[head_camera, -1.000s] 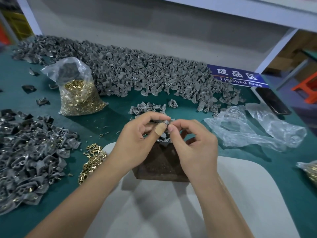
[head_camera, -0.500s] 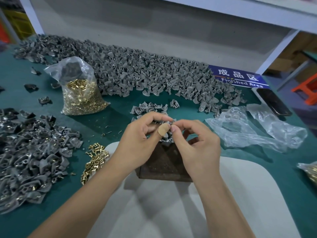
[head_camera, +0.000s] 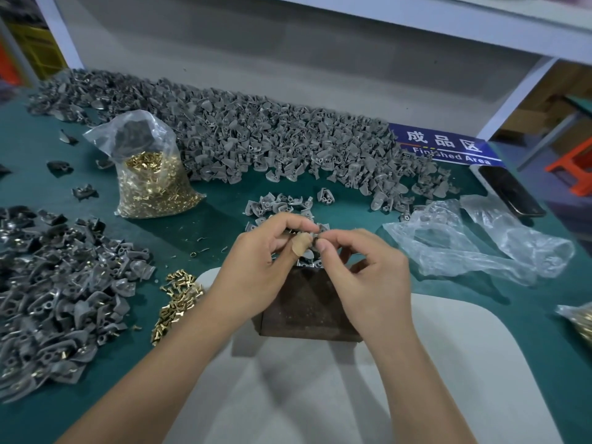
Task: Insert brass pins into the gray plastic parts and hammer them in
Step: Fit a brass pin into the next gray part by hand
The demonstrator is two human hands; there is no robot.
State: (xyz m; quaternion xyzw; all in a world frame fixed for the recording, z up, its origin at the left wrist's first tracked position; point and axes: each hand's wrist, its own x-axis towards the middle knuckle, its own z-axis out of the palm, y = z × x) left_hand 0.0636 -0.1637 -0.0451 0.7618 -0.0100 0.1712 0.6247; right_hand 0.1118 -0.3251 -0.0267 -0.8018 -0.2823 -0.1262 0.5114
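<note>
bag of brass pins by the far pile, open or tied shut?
Open. The bag of brass pins stands upright with its clear top loose and gaping, no knot or tie visible; pins fill its lower half.

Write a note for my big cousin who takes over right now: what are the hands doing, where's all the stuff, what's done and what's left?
Left hand: pinches a gray plastic part above the dark block.
Right hand: pinches at the same part, apparently fitting a pin; the pin itself is too small to see.
Supplies: loose brass pins left of the block, more in the bag; parts heaped at left.
Done: a long heap lies along the back by the Finished Area sign.
Left: seat this pin and hammer it. No hammer is in view.
</note>
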